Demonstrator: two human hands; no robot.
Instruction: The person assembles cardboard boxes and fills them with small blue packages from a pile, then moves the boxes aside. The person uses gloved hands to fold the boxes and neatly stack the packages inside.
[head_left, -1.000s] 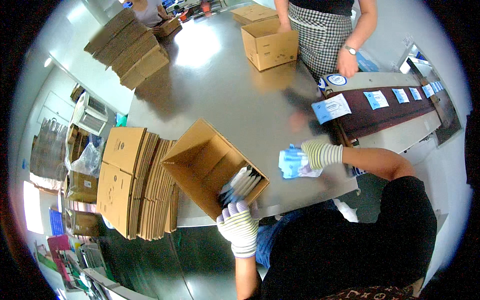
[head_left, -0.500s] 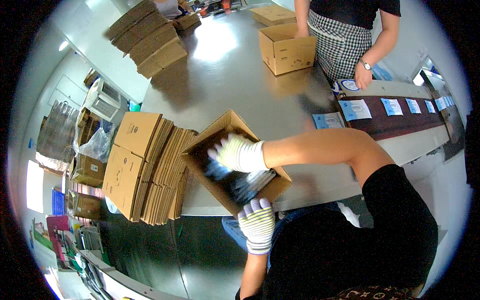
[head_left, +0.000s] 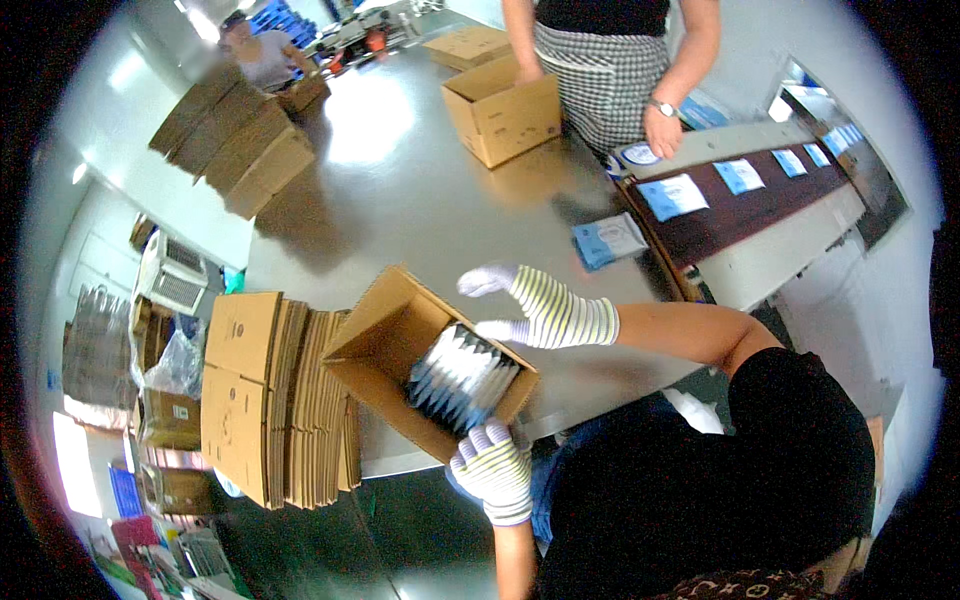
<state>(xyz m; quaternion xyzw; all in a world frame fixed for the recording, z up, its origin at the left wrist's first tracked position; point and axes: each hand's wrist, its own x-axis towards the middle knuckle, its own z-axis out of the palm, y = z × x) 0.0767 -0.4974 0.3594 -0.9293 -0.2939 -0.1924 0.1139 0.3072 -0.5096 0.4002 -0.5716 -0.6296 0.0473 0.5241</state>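
An open cardboard box (head_left: 385,290) stands tilted to my view at the near edge of the metal table. Inside it, a row of blue and silver packets (head_left: 462,375) leans together against the near side. My left hand (head_left: 494,474), in a striped knit glove, has its fingers hooked over the box's near rim, next to the packets. My right hand (head_left: 545,308), gloved alike, hovers just past the box's right side. It holds nothing, with the thumb spread from the fingers. A single blue and white packet (head_left: 608,241) lies on the table beyond it.
Flattened cartons (head_left: 245,390) are stacked left of my box; more cartons (head_left: 235,150) rise far left. A conveyor belt (head_left: 760,205) at right carries several packets. Across the table, a co-worker's hand (head_left: 662,132) is beside the belt, their other hand inside another open box (head_left: 505,115).
My right hand has come out of the box and moved right, its fingers now apart. The packets in the box show plainly. My left hand stays at the rim; the whole view has shifted.
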